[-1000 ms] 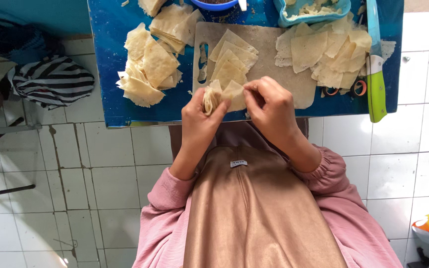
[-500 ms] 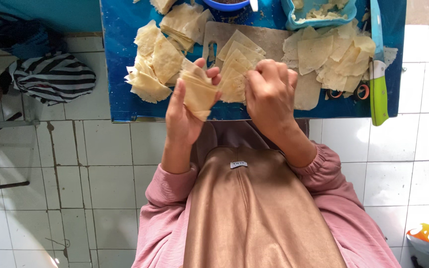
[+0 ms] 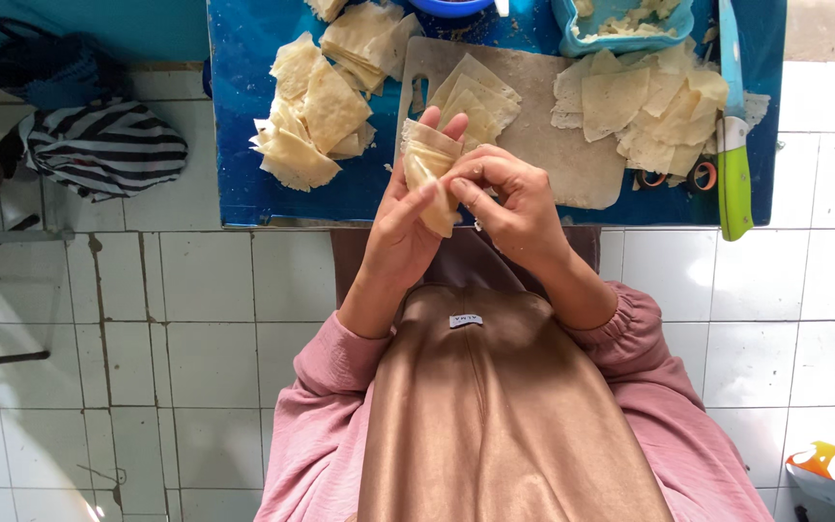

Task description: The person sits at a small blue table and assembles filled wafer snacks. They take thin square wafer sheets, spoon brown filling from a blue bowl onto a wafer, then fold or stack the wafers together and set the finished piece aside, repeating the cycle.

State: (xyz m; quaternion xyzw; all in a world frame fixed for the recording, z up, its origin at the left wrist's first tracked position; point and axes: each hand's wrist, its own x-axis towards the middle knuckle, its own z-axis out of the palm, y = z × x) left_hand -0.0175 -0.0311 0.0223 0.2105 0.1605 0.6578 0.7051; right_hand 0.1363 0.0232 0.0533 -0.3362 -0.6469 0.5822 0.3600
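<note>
Leftmost, a striped cloth bag (image 3: 103, 145) lies on the white tiled floor, just beside a blue table (image 3: 244, 184). On the table's left part sits one loose heap of folded pale wrappers (image 3: 306, 126), and farther off a second, smaller stack (image 3: 364, 39). One pale cutting board (image 3: 572, 164) carries a fanned stack of wrappers (image 3: 480, 97). Over the table's near edge, the left hand (image 3: 403, 227) cradles one folded wrapper (image 3: 429, 169), fingers straight and pressed together behind it. The right hand (image 3: 509, 198) pinches the wrapper's edge between thumb and forefinger, the other fingers curled. Farther right, one light-blue tub (image 3: 572, 39) of filling stands beside a spread pile of flat wrappers (image 3: 649, 106). One green-handled knife (image 3: 732, 155) lies at the table's right edge. A small white label (image 3: 465, 320) sits on the tan apron.
</note>
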